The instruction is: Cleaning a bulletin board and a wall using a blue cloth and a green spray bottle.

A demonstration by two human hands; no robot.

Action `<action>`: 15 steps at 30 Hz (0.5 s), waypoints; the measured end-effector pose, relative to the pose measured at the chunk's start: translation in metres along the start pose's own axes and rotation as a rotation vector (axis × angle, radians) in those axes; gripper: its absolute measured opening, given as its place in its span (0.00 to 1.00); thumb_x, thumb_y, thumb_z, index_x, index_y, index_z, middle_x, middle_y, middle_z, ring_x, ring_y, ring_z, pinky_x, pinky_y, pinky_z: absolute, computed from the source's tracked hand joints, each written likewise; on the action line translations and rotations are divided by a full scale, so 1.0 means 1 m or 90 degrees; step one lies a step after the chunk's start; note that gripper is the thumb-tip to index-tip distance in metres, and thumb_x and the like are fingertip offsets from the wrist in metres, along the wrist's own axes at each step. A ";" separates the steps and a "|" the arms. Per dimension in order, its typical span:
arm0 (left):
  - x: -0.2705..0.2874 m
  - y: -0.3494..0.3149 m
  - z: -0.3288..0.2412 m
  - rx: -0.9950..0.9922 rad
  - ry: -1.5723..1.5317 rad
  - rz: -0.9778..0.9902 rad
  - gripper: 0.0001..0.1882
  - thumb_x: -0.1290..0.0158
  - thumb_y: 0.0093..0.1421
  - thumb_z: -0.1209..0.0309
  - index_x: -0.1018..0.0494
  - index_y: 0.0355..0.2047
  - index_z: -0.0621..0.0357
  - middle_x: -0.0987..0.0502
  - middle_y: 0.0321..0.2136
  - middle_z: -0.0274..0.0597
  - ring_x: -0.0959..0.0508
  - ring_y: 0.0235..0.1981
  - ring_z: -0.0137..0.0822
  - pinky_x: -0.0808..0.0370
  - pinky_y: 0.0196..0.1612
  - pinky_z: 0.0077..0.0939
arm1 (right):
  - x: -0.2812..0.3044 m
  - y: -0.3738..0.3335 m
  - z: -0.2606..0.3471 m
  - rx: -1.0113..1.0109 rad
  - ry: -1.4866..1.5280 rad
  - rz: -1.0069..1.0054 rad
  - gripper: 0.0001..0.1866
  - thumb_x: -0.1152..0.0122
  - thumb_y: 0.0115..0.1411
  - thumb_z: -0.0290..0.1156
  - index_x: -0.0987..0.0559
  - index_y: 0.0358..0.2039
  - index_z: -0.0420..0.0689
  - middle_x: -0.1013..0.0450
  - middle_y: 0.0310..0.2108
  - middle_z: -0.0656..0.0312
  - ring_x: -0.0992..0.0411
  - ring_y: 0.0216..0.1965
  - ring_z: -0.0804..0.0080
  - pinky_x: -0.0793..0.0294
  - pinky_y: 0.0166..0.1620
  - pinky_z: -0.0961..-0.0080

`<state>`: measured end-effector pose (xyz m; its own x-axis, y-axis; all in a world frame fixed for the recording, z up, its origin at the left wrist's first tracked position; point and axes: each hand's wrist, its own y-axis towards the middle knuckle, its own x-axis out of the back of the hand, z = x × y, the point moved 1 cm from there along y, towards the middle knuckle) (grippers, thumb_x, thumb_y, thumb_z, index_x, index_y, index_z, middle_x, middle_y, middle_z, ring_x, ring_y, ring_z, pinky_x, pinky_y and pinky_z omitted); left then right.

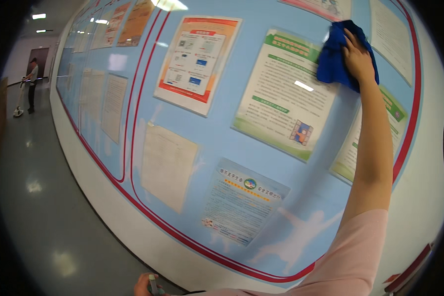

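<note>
R hand (357, 58) flat on cloth (332, 60)

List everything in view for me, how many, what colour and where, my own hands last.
cloth: one, blue, upper right
board: one, light blue with red lines, across the middle
orange-bordered poster: one, upper centre
green-and-white posters: two, centre and behind the right forearm
light blue poster: one, lower centre
pale sheet: one, cream, left of that
other papers: several, mixed colours, top right and far left
floor: one, grey, left
co-worker: one, grey top, far left
long-handled tool: one, whitish, beside them
ceiling lights: at least two, white, upper left
small object: one, greyish, unclear, bottom edge
left hand: one, holding it
right hand: one, on the cloth
</note>
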<state>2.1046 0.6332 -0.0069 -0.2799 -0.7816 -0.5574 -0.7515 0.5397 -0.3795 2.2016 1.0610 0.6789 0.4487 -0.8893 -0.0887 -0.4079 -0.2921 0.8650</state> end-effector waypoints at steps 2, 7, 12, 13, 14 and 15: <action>0.001 0.004 0.005 -0.012 0.080 0.031 0.14 0.54 0.65 0.64 0.31 0.46 0.57 0.28 0.27 0.41 0.27 0.26 0.34 0.27 0.28 0.29 | 0.001 -0.027 -0.042 -0.020 -0.054 -0.066 0.24 0.57 0.64 0.40 0.36 0.62 0.55 0.46 0.66 0.72 0.45 0.65 0.63 0.43 0.64 0.62; -0.027 -0.022 -0.015 -0.347 0.334 0.186 0.17 0.45 0.58 0.69 0.32 0.47 0.58 0.28 0.27 0.39 0.27 0.27 0.30 0.29 0.29 0.23 | 0.004 -0.042 -0.076 -0.066 0.075 -0.057 0.25 0.53 0.60 0.36 0.32 0.60 0.49 0.44 0.65 0.61 0.42 0.63 0.56 0.43 0.64 0.66; -0.026 -0.020 0.006 -0.407 0.340 0.192 0.19 0.46 0.60 0.73 0.33 0.52 0.58 0.26 0.34 0.42 0.26 0.30 0.32 0.28 0.32 0.25 | 0.012 -0.038 -0.011 -0.151 0.148 0.045 0.26 0.58 0.62 0.42 0.36 0.62 0.63 0.47 0.67 0.67 0.39 0.62 0.62 0.36 0.60 0.62; -0.024 -0.017 0.012 -0.418 0.340 0.195 0.20 0.46 0.60 0.73 0.33 0.53 0.57 0.26 0.35 0.42 0.26 0.31 0.32 0.27 0.33 0.25 | 0.011 -0.033 -0.004 -0.120 0.118 0.027 0.26 0.60 0.62 0.42 0.36 0.62 0.63 0.47 0.67 0.67 0.37 0.61 0.63 0.36 0.59 0.62; -0.021 -0.014 0.020 -0.429 0.341 0.192 0.20 0.47 0.60 0.74 0.33 0.54 0.57 0.26 0.37 0.43 0.26 0.32 0.33 0.27 0.33 0.26 | 0.020 -0.027 0.014 -0.133 0.151 0.076 0.26 0.63 0.62 0.43 0.36 0.62 0.63 0.46 0.67 0.67 0.36 0.60 0.62 0.37 0.60 0.60; -0.017 -0.012 0.027 -0.438 0.341 0.190 0.21 0.47 0.61 0.75 0.33 0.55 0.57 0.25 0.39 0.44 0.25 0.32 0.33 0.27 0.34 0.26 | 0.021 -0.022 0.026 -0.116 0.170 0.095 0.27 0.64 0.62 0.42 0.36 0.62 0.63 0.46 0.67 0.68 0.36 0.60 0.61 0.40 0.62 0.57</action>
<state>2.1347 0.6487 -0.0128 -0.6300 -0.7725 -0.0801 -0.7449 0.5719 0.3437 2.1991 1.0397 0.6448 0.5966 -0.7873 0.1558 -0.3466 -0.0776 0.9348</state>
